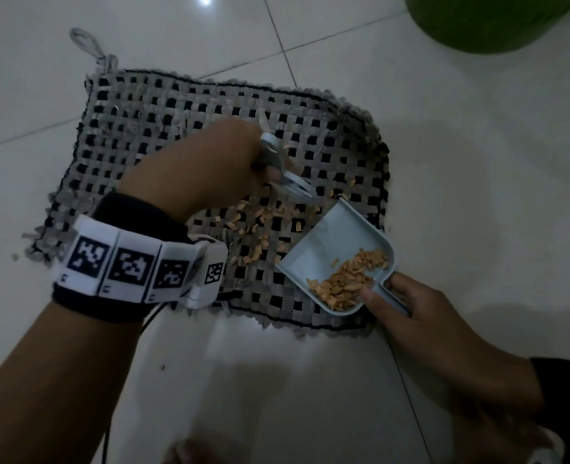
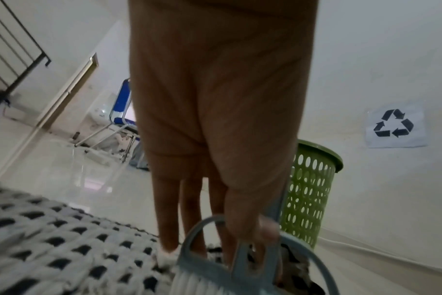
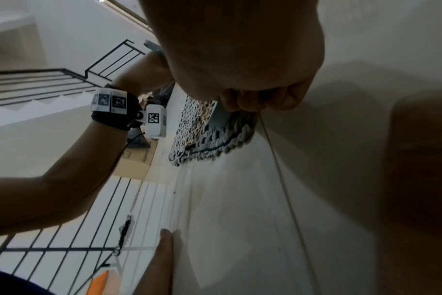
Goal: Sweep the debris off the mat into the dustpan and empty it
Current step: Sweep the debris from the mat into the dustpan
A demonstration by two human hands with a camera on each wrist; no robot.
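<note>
Floor (image 1: 444, 162): pale glossy tiles with thin grout lines; everything here lies on it.
Mat (image 1: 163, 128): a rectangular woven mat, grey strips crossed with black squares in a checker weave, with frayed grey edges and a cord loop at its far left corner. This is the landmark for the places below.
Bin (image 2: 308, 191): a green plastic basket with oval holes and a solid rim, standing upright on the floor beyond the mat's far right corner, against a white wall.
Recycling sign (image 2: 394, 124): a white sheet with black recycling arrows, on the wall above and to the right of the bin.
Left hand (image 1: 210, 169): over the middle of the mat, fingers curled around the handle of the brush; a black wrist strap with white tag blocks sits behind it.
Right hand (image 1: 410, 306): at the mat's near right corner, thumb and fingers pinching the handle of the dustpan.
Dustpan (image 1: 323, 239): small, pale grey-blue plastic, flat-bottomed with low side walls; it rests on the mat's near right part, its open lip turned toward the middle of the mat.
Brush (image 1: 287, 172): small, pale blue-grey, with an open looped handle and white bristles; blurred, bristles pointing down at the mat just beyond the dustpan's lip.
Debris (image 1: 263, 226): small tan-orange bits, some scattered on the mat between the brush and the dustpan's lip, a heap lying in the dustpan's back corner by the handle.
</note>
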